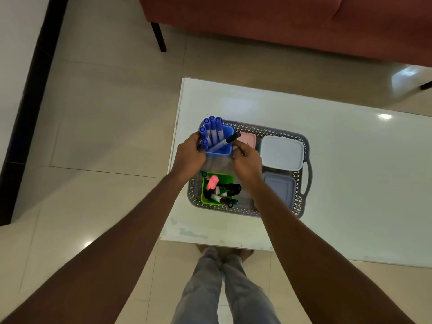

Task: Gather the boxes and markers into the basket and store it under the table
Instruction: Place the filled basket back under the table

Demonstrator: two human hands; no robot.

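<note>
A grey perforated basket (305,157) stands on the white table (350,183) near its left end. At the basket's far left corner is a blue cup (225,141) with several blue-capped markers (212,130) upright and one black-capped marker (228,141) leaning across it. My left hand (188,157) grips the cup's left side and my right hand (247,160) is at its right side. A green cup (205,190) at the near left holds pink and black markers. A white box (281,153), a blue-grey box (279,185) and a pink box (247,137) lie in the basket.
A red sofa (280,22) with black legs stands beyond the table. Tiled floor (105,113) spreads to the left, bounded by a dark wall skirting. My legs (224,288) are at the table's near edge.
</note>
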